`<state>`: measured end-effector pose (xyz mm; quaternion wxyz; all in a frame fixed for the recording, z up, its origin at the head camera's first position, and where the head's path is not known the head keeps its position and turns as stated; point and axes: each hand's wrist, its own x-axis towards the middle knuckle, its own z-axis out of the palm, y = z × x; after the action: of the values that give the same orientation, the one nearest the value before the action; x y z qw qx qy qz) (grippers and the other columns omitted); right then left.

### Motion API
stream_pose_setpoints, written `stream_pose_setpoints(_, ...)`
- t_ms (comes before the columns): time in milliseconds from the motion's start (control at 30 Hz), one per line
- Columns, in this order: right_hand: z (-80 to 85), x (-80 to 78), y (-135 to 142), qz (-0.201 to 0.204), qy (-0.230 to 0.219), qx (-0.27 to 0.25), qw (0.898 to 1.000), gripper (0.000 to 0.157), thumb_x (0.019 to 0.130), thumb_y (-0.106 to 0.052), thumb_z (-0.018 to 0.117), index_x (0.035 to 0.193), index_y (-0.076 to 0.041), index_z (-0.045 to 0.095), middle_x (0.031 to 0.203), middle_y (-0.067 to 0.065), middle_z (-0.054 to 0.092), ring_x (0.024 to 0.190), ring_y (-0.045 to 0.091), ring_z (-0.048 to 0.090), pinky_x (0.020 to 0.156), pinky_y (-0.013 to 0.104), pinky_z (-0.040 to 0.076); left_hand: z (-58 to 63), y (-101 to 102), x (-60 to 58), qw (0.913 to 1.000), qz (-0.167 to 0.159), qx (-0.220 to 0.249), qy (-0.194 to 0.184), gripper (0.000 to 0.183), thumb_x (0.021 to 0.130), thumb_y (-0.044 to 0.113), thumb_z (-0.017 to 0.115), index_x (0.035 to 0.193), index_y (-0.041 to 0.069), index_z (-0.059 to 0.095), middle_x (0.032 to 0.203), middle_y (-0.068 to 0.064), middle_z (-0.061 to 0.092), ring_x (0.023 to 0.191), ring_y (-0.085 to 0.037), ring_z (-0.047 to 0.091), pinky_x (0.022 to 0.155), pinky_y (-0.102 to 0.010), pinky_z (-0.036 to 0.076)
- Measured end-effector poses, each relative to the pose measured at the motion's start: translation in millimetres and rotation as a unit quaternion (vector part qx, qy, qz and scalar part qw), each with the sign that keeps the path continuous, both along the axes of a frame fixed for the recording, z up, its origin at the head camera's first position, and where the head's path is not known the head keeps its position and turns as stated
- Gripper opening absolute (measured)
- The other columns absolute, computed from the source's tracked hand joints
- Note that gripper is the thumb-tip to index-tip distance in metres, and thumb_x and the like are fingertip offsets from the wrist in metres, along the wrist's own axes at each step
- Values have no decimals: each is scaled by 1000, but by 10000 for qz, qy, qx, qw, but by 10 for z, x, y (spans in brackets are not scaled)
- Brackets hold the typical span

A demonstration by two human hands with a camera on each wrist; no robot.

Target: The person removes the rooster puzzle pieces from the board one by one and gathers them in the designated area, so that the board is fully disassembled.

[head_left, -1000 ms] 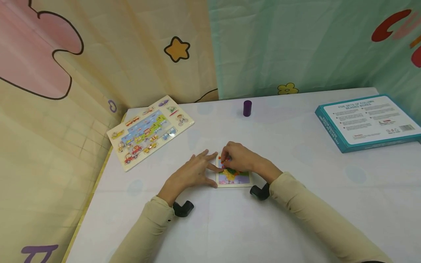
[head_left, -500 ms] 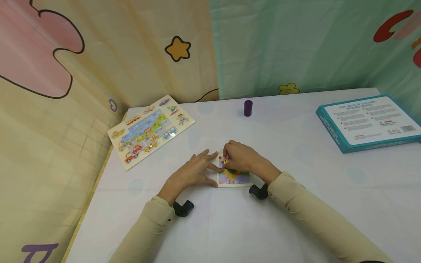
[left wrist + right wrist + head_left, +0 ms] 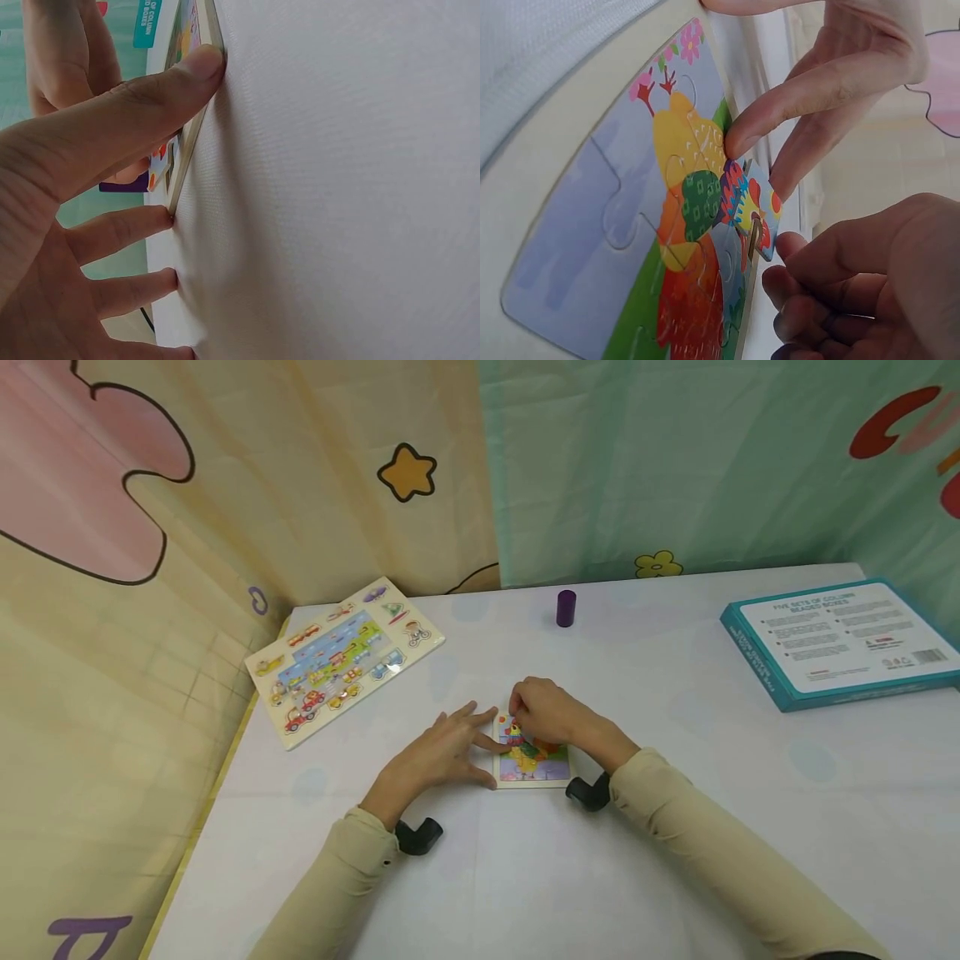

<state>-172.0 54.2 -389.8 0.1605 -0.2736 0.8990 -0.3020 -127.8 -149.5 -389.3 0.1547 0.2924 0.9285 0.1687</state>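
A small framed jigsaw puzzle [image 3: 535,772] with a chicken picture lies flat before me. One puzzle piece [image 3: 759,214], printed with the chicken's red comb and beak, sits tilted over the frame's far part. My right hand [image 3: 551,710] has curled fingers, the thumb and finger tips pinching at this piece's far corner in the right wrist view. Spread along the puzzle's left side is my left hand [image 3: 442,747]; its thumb [image 3: 202,64] presses the near corner of the frame. One left finger [image 3: 746,135] reaches onto the picture beside the tilted piece.
At the back left lies a larger vehicle puzzle board [image 3: 345,660]. A purple cylinder [image 3: 566,608] stands near the back edge. To the right is a teal and white box [image 3: 847,639]. A patterned curtain [image 3: 600,468] hangs behind the white tabletop [image 3: 525,877].
My right hand has moved slightly away toward the puzzle's far edge, so more of the chicken picture shows. My left hand stays in place.
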Motion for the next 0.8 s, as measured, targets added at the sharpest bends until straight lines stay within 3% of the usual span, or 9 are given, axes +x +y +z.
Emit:
stream_pose_setpoints(300,-19,-8,14,-206,-412,-335,9984,15,94,-5,53,99,-1,67,89,6,65,67,15,55,57,23,48,-2,-6,4,10000,-25,-4,26,51,69,37,89,116,25,75,151,-10,42,144,-41,25,105,-72,24)
stream_pose_setpoints(700,-19,-14,57,-371,-283,-624,9970,14,91,-8,67,102,-7,75,93,1,70,84,18,58,70,25,54,12,3,3,10000,-47,-56,-1,53,70,38,88,119,25,73,151,-11,42,144,-42,25,105,-72,23)
stream_pose_setpoints(800,-22,-15,71,-443,-391,-775,9952,12,90,-11,71,99,-9,77,94,0,73,83,17,60,67,25,54,15,1,0,10000,-67,-23,-16,52,71,38,88,119,25,73,152,-11,42,144,-43,24,105,-73,23)
